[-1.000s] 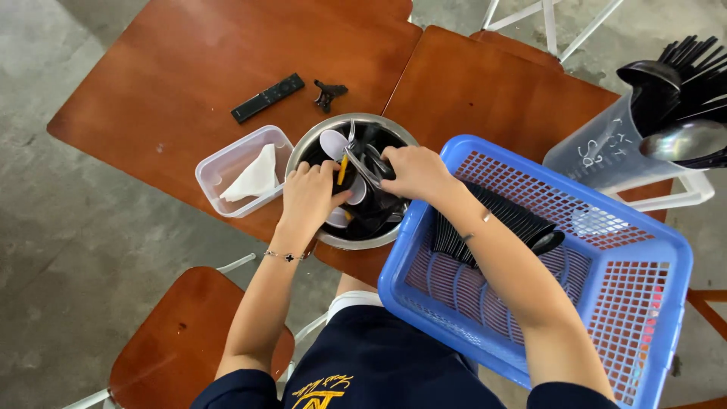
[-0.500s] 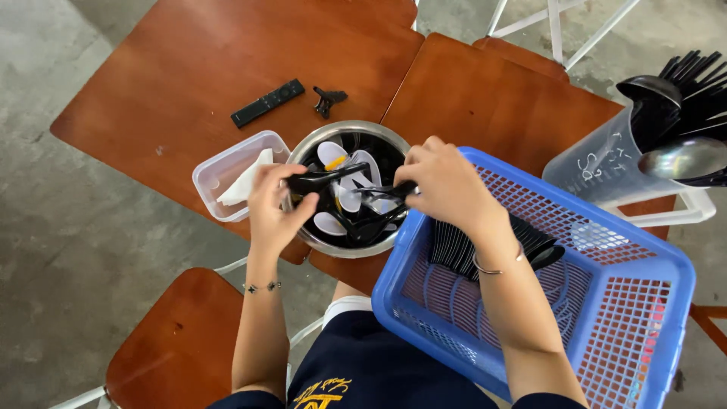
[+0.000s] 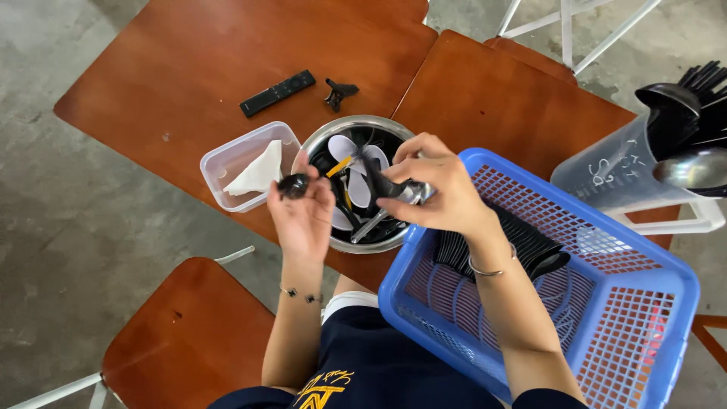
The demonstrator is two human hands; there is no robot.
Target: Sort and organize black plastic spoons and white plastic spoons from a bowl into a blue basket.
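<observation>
- Counter (image 3: 189, 68): reddish-brown wood, two tops butted together, seen from above; a matching wooden chair seat (image 3: 189, 333) stands at lower left.
- Blue basket (image 3: 636, 303): perforated plastic, tilted against the near counter edge over the person's lap; a stack of black utensils (image 3: 522, 246) lies inside it.
- Clear jug (image 3: 613, 170): at the right counter edge, filled with upright black ladles and spoons.
- Steel bowl (image 3: 314, 148): round, standing on the counter between the two hands; it holds white and black spoons and one yellow-handled piece.
- Clear tub (image 3: 219, 163): rectangular plastic, touching the bowl's left side, with a folded white napkin (image 3: 257, 170) inside.
- Right hand (image 3: 447, 193): above the bowl's right rim, fingers closed around a bundle of black and metal utensil handles (image 3: 394, 189).
- Left hand (image 3: 303, 216): palm up at the bowl's left rim, fingers curled, pinching a black spoon (image 3: 294, 185) with its bowl end pointing left.
- Black remote (image 3: 277, 92): flat on the counter, beyond the tub.
- Black clip (image 3: 338, 93): small, just right of the remote, well apart from the bowl.
</observation>
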